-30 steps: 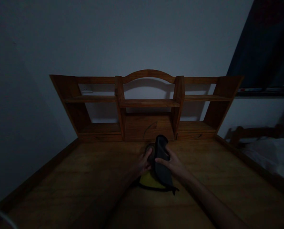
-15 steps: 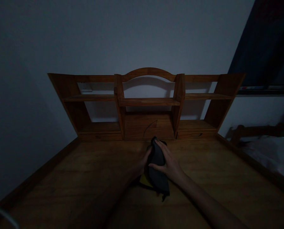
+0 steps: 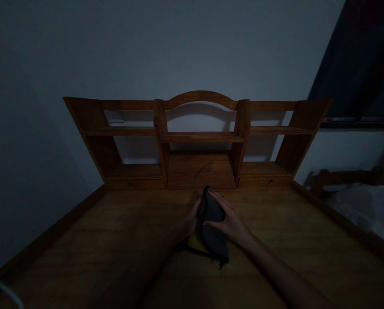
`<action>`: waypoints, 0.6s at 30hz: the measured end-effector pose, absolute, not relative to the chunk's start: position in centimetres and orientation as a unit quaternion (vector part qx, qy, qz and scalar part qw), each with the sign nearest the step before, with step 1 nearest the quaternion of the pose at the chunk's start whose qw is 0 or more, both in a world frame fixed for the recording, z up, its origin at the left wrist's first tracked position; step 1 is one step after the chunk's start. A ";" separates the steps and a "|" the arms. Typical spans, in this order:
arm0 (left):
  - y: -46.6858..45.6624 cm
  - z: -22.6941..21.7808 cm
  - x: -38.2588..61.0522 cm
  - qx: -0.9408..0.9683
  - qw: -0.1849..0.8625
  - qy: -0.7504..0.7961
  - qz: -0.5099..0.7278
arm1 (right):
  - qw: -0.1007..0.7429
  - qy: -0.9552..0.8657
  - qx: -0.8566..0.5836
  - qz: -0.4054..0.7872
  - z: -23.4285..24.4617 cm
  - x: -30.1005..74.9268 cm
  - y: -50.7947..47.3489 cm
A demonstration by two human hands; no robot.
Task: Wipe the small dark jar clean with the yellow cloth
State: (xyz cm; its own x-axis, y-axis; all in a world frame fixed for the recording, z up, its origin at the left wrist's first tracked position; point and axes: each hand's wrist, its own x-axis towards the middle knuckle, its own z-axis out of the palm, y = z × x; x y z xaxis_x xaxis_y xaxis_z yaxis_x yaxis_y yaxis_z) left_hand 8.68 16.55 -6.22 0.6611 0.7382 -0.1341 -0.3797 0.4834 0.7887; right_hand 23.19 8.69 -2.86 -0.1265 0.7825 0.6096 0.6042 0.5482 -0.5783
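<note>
A soft dark grey pouch (image 3: pixel 214 240) with black edging and a yellow-green part (image 3: pixel 196 243) at its lower left stands tilted on the wooden desk (image 3: pixel 140 231). My right hand (image 3: pixel 232 221) grips its right side, the thumb lying across the grey face and the fingers stretched along the upper edge. On the left side my left hand (image 3: pixel 192 221) holds the pouch; its fingertips are partly hidden behind it. A short dark tab hangs at the bottom right corner. The dim light hides what, if anything, is inside.
A wooden shelf unit (image 3: pixel 202 137) with small drawers stands at the desk's back edge, against a pale wall (image 3: pixel 185 47). Raised rims run along both sides of the desk. A white cord (image 3: pixel 5 289) lies at the lower left. Whitish bedding (image 3: pixel 369 208) is at the right.
The pouch has tipped and turned slightly between my hands. Both hands keep hold of it, with small finger shifts.
</note>
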 end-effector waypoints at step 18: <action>17.2 -6.4 8.9 0.338 0.846 0.185 0.368 | 0.468 -0.753 -0.450 0.107 -3.0 23.8 8.7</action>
State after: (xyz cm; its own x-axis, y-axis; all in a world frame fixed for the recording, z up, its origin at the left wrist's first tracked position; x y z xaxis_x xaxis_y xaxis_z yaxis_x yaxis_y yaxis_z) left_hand 8.94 17.18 -6.39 0.6610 0.7476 -0.0650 -0.4967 0.5008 0.7089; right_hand 23.79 8.73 -3.01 -0.1577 0.7777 0.6085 0.5783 0.5722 -0.5814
